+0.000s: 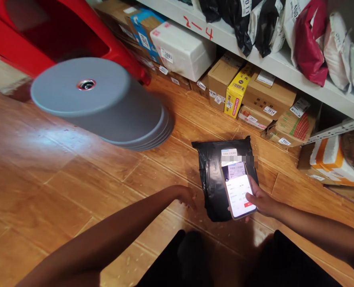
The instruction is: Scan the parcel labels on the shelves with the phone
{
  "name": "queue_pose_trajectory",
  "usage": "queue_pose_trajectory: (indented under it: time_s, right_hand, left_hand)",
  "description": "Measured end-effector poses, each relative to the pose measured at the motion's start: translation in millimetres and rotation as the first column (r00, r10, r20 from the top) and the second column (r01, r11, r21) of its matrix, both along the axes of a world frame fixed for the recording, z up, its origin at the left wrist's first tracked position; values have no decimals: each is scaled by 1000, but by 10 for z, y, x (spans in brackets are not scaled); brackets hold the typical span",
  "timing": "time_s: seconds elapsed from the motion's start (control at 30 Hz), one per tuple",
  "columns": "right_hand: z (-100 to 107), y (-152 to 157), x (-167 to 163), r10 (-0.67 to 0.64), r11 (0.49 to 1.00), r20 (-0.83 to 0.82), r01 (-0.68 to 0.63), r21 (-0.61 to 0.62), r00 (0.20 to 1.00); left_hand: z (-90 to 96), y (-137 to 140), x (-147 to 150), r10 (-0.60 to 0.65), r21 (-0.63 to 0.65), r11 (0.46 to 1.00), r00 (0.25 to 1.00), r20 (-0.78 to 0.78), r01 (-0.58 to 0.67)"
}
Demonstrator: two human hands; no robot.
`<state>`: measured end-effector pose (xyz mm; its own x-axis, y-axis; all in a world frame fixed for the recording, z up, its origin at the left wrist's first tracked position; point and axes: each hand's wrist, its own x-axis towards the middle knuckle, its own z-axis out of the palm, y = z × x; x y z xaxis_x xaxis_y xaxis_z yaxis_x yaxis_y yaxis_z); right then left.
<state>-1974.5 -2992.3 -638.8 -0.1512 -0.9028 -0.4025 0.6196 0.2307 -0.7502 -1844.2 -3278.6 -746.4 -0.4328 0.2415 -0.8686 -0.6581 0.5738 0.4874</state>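
Note:
A smartphone (239,193) with a lit screen is held in my right hand (259,201), the thumb lying over the lower right of the display. On the screen are a camera picture of a label and a white panel with a red button. Beneath the phone lies a black plastic mailing bag (209,187), flat on the wooden floor, with a white label (229,154) near its top, partly covered by the phone. My left hand (186,196) hangs just left of the bag, holding nothing, its fingers loosely stretched downward.
An oval grey stool (105,103) stands on the floor (105,191) at upper left, beside a red plastic object (117,52). Labelled cardboard boxes (223,75) line the floor under a white shelf (191,24), which bears several bagged parcels (311,44). More packages (329,155) lie at right.

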Motion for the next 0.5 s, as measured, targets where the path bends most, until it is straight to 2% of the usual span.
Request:
queue_pose_trajectory:
  time_s: [0.07, 0.17, 0.5]
  right_hand:
    - [6, 10, -3, 6, 1000, 5, -6, -3, 1000]
    - [24, 21, -3, 13, 1000, 22, -13, 10, 1000]
    - [29, 33, -14, 28, 1000, 72, -28, -2, 997]
  left_hand:
    - [13, 3, -25, -72, 30, 997, 996, 47, 71]
    - [17, 9, -48, -105, 36, 994, 992, 64, 103]
    - [1, -25, -55, -87, 39, 996, 992, 96, 83]
